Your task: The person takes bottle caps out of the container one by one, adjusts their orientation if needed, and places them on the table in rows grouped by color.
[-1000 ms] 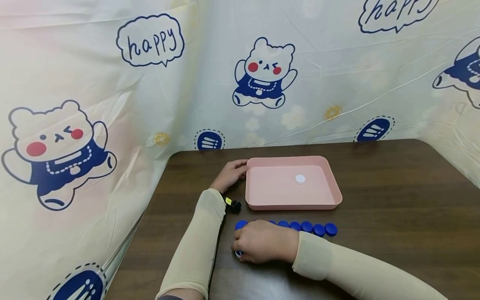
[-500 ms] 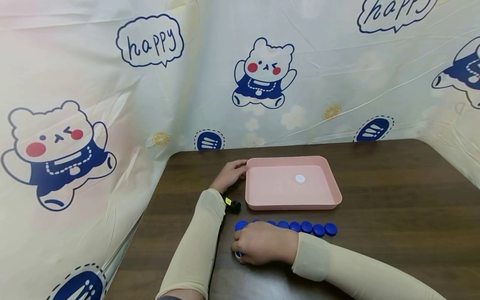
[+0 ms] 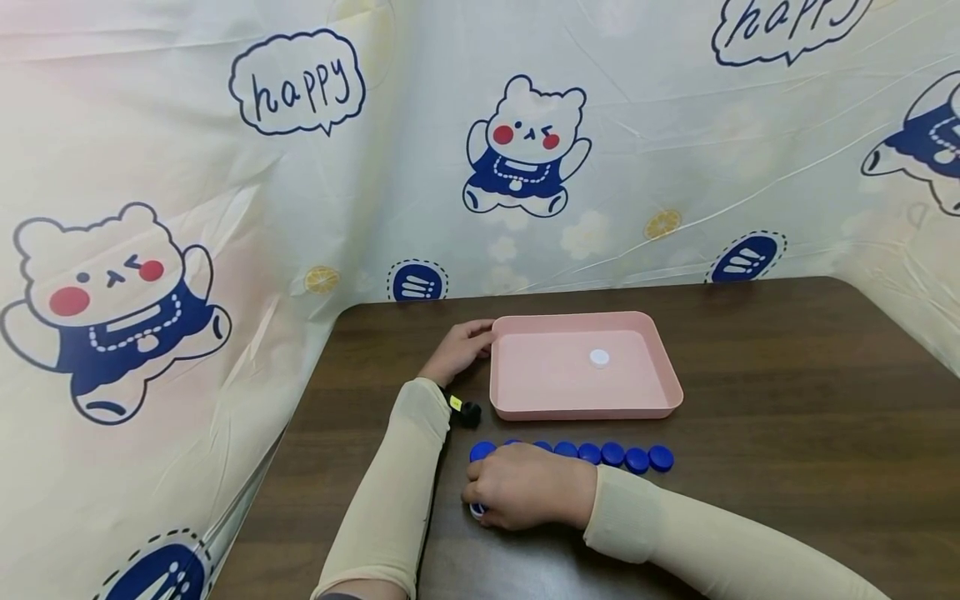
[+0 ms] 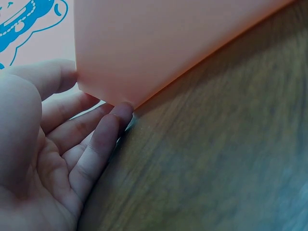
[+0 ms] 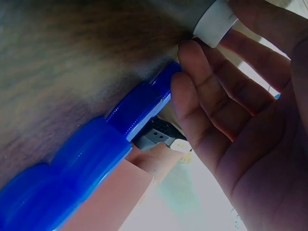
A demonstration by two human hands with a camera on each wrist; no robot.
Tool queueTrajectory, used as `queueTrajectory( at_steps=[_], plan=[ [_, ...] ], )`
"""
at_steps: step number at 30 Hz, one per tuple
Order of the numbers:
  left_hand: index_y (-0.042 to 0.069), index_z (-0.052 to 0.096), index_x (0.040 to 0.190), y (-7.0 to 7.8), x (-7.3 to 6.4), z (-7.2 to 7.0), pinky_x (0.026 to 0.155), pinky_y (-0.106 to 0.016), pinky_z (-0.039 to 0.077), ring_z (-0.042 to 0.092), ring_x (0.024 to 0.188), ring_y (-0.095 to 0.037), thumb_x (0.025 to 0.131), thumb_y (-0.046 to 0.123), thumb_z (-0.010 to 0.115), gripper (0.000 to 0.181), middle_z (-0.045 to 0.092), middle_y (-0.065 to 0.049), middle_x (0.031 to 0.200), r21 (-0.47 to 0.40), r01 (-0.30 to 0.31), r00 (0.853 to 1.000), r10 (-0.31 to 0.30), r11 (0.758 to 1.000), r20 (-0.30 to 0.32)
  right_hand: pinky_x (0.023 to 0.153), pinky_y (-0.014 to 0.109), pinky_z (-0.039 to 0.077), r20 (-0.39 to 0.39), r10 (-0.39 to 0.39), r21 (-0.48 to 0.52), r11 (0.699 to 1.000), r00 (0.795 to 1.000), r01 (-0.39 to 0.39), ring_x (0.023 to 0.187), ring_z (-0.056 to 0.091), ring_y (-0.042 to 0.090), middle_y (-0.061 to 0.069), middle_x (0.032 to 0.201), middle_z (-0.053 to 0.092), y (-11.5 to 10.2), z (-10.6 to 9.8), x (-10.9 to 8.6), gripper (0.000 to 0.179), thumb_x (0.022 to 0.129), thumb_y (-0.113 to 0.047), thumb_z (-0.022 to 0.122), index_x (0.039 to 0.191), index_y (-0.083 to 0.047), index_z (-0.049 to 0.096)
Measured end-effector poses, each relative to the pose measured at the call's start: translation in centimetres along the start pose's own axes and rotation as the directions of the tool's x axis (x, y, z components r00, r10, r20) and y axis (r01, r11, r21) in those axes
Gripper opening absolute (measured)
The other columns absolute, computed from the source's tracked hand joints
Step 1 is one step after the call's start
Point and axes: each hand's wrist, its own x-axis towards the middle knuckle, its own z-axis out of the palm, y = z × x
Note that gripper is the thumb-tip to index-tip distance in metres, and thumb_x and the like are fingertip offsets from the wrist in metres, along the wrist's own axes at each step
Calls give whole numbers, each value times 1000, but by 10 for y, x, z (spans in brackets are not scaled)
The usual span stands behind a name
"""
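My left hand (image 3: 453,352) touches the left rear corner of a pink tray (image 3: 517,413). In the left wrist view, its fingers (image 4: 98,142) rest against the tray's outer wall (image 4: 144,43). A small white round cap (image 3: 599,357) lies inside the tray. My right hand (image 3: 528,486) is low over the table, in front of a row of blue bottle caps (image 3: 612,454), hiding part of that row. In the right wrist view, thumb and fingers pinch a white bottle cap (image 5: 215,23); ridged blue caps (image 5: 91,147) lie beside the hand.
The brown wooden table (image 3: 795,400) extends to both sides of the tray. Behind it hangs a pale curtain (image 3: 637,142) printed with bears. A small black camera (image 3: 469,414) sits at the left wrist, near the tray's front left corner.
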Motion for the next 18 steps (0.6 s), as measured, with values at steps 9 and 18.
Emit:
queueTrajectory(
  at_steps=[9,18],
  plan=[
    [16,59,135,1,-1,0,85,-36,53,63,98,-20,98,31,59,39,61,-3,125,-3,-2,1000,2,1000,4,59,21,47,1,-2,-3,1000,1000,2,68,54,2,-13,87,56,0,1,0,15,84,-34,76,96,-26,71],
    [16,60,134,1,0,-1,85,-36,53,63,97,-21,98,31,60,39,61,-2,125,-4,0,1000,0,1000,5,61,19,46,-29,-22,23,999,999,23,69,52,0,-11,90,57,6,0,-8,24,88,-37,73,106,-23,70]
  ],
)
